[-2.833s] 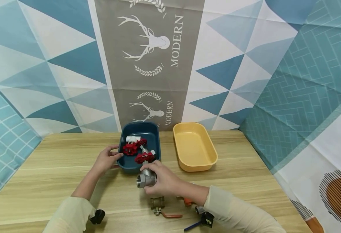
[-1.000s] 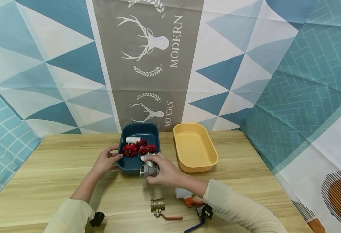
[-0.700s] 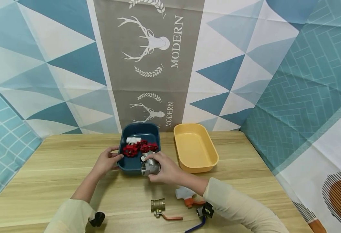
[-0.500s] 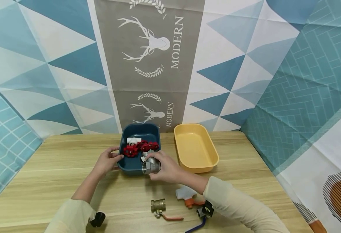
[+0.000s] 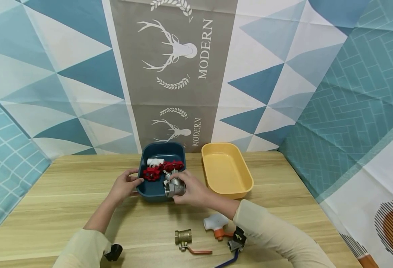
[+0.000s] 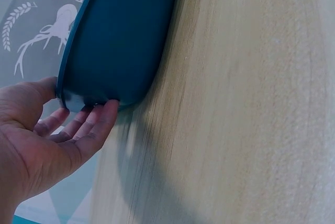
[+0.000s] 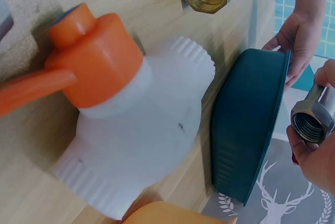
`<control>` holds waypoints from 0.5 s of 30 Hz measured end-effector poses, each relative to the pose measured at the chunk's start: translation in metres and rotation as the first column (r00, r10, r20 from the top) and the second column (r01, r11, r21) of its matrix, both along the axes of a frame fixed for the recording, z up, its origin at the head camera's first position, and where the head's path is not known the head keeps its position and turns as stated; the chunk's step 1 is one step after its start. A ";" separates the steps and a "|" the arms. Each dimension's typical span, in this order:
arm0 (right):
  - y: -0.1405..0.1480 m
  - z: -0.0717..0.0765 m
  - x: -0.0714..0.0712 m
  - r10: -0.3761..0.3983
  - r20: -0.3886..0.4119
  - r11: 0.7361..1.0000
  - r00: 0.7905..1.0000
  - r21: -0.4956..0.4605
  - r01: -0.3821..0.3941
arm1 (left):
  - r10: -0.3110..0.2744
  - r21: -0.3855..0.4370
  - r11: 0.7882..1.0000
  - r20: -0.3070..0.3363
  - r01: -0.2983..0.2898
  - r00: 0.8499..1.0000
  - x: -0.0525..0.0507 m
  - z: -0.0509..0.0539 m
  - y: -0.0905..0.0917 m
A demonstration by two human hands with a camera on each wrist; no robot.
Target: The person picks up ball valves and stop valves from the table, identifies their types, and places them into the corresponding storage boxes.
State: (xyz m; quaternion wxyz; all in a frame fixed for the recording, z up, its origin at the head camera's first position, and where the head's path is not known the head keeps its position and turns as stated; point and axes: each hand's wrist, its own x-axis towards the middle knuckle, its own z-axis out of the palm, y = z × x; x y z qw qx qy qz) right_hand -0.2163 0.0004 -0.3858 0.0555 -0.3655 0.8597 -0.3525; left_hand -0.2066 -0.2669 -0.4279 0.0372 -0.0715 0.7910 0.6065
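Observation:
At the back of the table stands a dark blue bin [image 5: 162,145]. My left hand [image 5: 124,186] grips its left side, thumb at the rim and fingers against the outer wall, as the left wrist view shows. My right hand [image 5: 193,190] holds a silver gate valve [image 5: 175,188] by its body over the bin's front right corner. The valve's red handwheel points into the bin, and its threaded opening faces left. Inside lie a white pipe fitting [image 5: 155,162] and red-handwheel valves [image 5: 151,173], partly hidden by one another. Whether the held valve touches the bin is unclear.
A yellow bin [image 5: 249,186] is right of the blue one. Nearer the front lie a brass ball valve [image 5: 183,237] with a red lever, a white plastic valve [image 5: 215,221] with an orange handle, and a metal valve [image 5: 235,245] with a blue lever, partly behind the right wrist.
My right hand has carried the gate valve away from me and slightly right, from the bin's front edge to over its front right corner. The left hand keeps its grip on the bin.

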 end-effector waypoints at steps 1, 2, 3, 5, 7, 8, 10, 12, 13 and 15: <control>0.000 0.000 -0.001 0.000 -0.001 1.000 1.000 0.000 0.000 | 0.001 0.000 1.000 0.001 -0.001 1.000 0.000 0.000 0.000; 0.000 0.000 -0.002 -0.001 0.000 1.000 1.000 0.001 0.001 | 0.003 -0.001 1.000 0.001 -0.003 1.000 0.000 0.000 0.000; 0.000 0.000 -0.003 -0.001 0.004 1.000 1.000 -0.002 0.001 | 0.002 -0.001 1.000 0.003 -0.002 1.000 0.000 0.000 0.000; -0.001 -0.001 -0.005 0.002 0.009 1.000 1.000 -0.010 -0.002 | 0.001 -0.001 1.000 0.005 -0.001 1.000 -0.001 0.000 0.000; -0.001 -0.001 -0.007 0.004 0.011 1.000 1.000 -0.016 -0.004 | 0.000 -0.003 1.000 0.007 0.000 1.000 -0.001 0.000 0.000; -0.001 -0.002 -0.008 0.003 0.011 1.000 1.000 -0.016 -0.003 | 0.000 -0.004 1.000 0.008 0.000 1.000 0.000 0.000 0.000; -0.002 -0.002 -0.011 0.002 0.010 1.000 1.000 -0.018 -0.002 | 0.000 -0.003 1.000 0.007 0.000 1.000 0.000 0.001 0.000; -0.002 -0.003 -0.013 -0.002 0.006 1.000 1.000 -0.015 0.002 | 0.001 -0.002 1.000 0.005 -0.001 1.000 0.000 0.001 0.000; -0.002 -0.003 -0.013 -0.003 0.003 1.000 1.000 -0.013 0.003 | 0.001 0.000 1.000 0.005 -0.001 1.000 0.000 0.001 0.000; -0.002 -0.003 -0.015 -0.004 -0.003 1.000 1.000 -0.008 0.004 | 0.002 0.005 1.000 0.005 -0.002 1.000 -0.001 0.000 0.000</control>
